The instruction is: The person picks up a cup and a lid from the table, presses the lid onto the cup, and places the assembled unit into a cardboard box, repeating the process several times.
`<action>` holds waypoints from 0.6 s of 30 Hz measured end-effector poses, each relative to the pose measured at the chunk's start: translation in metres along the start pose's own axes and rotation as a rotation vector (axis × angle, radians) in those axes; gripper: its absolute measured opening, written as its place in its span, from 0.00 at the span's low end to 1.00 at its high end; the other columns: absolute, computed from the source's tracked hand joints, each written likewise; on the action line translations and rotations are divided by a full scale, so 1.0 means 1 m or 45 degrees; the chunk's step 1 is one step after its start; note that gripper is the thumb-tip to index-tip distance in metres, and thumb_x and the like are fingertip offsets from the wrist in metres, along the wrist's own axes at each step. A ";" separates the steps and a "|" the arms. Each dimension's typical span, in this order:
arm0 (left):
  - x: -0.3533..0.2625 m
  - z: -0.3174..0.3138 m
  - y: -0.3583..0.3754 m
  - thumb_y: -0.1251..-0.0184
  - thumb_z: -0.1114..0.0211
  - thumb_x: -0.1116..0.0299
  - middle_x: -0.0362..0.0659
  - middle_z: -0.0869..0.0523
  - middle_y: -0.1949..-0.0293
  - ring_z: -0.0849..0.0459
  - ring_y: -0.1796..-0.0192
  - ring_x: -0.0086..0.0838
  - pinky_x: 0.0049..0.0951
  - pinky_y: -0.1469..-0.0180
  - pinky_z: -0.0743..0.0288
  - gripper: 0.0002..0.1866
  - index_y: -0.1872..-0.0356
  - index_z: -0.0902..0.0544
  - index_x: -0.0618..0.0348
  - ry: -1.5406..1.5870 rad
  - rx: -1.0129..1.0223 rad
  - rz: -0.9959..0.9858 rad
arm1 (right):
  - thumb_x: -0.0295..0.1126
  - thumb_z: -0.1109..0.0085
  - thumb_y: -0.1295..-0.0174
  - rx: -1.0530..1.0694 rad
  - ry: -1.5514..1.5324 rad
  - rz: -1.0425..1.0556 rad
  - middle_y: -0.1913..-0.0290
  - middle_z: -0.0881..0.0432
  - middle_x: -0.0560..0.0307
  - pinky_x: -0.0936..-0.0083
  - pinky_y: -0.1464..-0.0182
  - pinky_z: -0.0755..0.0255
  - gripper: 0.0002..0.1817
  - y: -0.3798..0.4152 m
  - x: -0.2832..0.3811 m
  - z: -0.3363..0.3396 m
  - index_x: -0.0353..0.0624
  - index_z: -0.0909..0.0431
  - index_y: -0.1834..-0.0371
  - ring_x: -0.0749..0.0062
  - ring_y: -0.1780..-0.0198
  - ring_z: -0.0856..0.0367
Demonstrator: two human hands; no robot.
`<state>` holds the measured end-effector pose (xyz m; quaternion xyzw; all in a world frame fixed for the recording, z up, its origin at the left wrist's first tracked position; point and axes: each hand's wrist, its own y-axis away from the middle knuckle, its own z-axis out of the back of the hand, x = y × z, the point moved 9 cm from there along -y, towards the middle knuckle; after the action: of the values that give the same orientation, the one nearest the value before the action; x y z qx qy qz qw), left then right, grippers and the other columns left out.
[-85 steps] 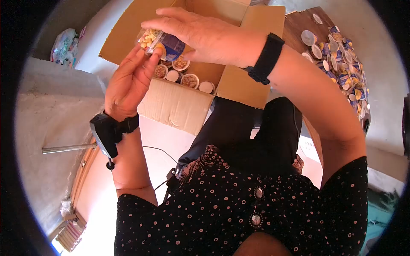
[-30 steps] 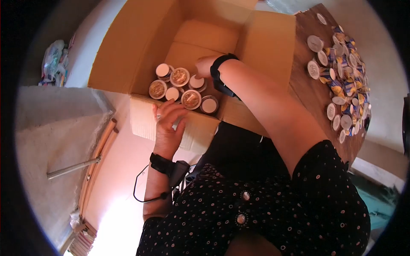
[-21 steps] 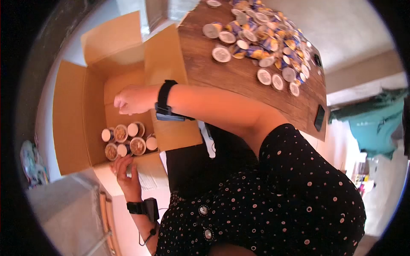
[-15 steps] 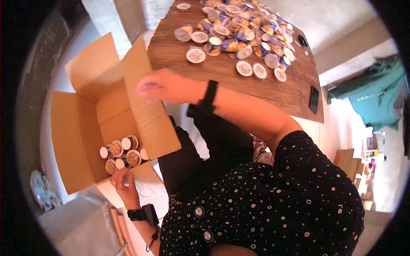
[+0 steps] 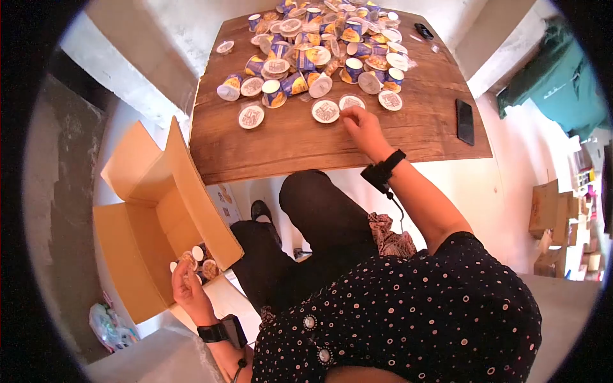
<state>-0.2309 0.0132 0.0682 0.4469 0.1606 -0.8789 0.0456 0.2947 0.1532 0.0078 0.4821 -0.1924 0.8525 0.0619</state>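
Observation:
My right hand [image 5: 365,133] is over the table, its fingers bent together at the near edge of a lidded cup [image 5: 351,102]. Whether they grip its rim is hard to make out. Another cup [image 5: 325,111] lies lid up just left of the fingertips, and a third [image 5: 390,100] is to the right. My left hand [image 5: 191,297] is at the near side of the open cardboard box [image 5: 137,255], fingers stretched and apart, holding nothing visible. Beyond those fingers, several cups [image 5: 209,268] sit at the near end inside the box, partly hidden by the hand.
A big pile of blue and white cups [image 5: 306,57] covers the far part of the wooden table [image 5: 281,150]. A phone [image 5: 465,121] lies at the right edge, with a small black object [image 5: 423,30] farther back. On the floor are a plastic bag [image 5: 110,327] and cartons [image 5: 544,207].
My right hand has moved from above the box flap to the cups on the table. The view has shifted toward the table. My left hand stays by the cups in the box.

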 end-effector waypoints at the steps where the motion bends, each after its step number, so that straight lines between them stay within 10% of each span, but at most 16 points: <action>1: -0.017 -0.006 -0.004 0.35 0.44 0.76 0.46 0.19 0.53 0.23 0.48 0.31 0.30 0.42 0.33 0.09 0.55 0.21 0.65 0.020 0.010 -0.023 | 0.25 0.45 0.43 -0.014 -0.013 -0.003 0.66 0.18 0.48 0.71 0.61 0.26 0.08 -0.006 0.001 0.004 0.37 0.22 0.61 0.59 0.65 0.18; 4: -0.077 -0.025 -0.009 0.34 0.44 0.74 0.45 0.20 0.52 0.23 0.48 0.30 0.29 0.42 0.33 0.09 0.55 0.21 0.65 -0.014 0.035 -0.159 | 0.25 0.44 0.42 -0.108 0.057 0.243 0.64 0.19 0.51 0.75 0.61 0.27 0.07 -0.030 0.022 0.013 0.36 0.23 0.61 0.69 0.65 0.20; 12: -0.110 -0.078 0.012 0.35 0.44 0.77 0.46 0.20 0.51 0.24 0.46 0.33 0.31 0.41 0.34 0.08 0.57 0.20 0.63 0.170 0.294 -0.173 | 0.25 0.48 0.43 -0.093 0.399 0.590 0.60 0.23 0.42 0.59 0.58 0.27 0.10 -0.031 0.037 -0.007 0.39 0.25 0.58 0.47 0.59 0.22; 18: -0.099 -0.079 0.011 0.34 0.45 0.77 0.45 0.19 0.54 0.22 0.50 0.29 0.27 0.46 0.31 0.08 0.57 0.20 0.63 0.214 0.306 0.033 | 0.25 0.51 0.42 0.083 0.497 0.412 0.56 0.26 0.39 0.60 0.59 0.26 0.10 -0.028 0.019 -0.042 0.37 0.29 0.58 0.46 0.60 0.22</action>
<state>-0.1083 0.0220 0.1010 0.5231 0.0515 -0.8506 -0.0104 0.2595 0.1936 0.0125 0.2730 -0.2237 0.9341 -0.0548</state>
